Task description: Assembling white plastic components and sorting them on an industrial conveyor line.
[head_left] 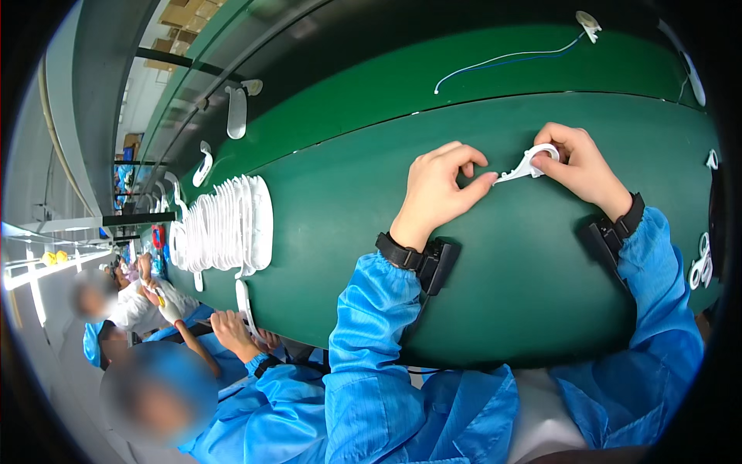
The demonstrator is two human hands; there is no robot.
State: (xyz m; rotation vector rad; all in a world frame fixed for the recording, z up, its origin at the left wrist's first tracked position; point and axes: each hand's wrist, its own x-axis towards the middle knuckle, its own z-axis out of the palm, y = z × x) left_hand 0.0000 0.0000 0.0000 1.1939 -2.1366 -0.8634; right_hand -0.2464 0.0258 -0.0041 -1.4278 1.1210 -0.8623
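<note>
Above the green table [348, 201], the right hand [585, 168] is pinching a white curved part [525, 166], the left hand [437, 185], thumb and fingers apart, is hovering at its thin tip, and this handling is seemingly not finishing yet.

White piece [524, 167] partly behind right thumb [553, 168]

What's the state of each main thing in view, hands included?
White hooked part, held by its curved end
Right hand, pinched shut on that part
Left hand, partly curled, thumb at the part's narrow tip
Row of white parts, lined up, closely packed
White and blue wires, lying loose
Black wristbands, strapped on both wrists
</note>
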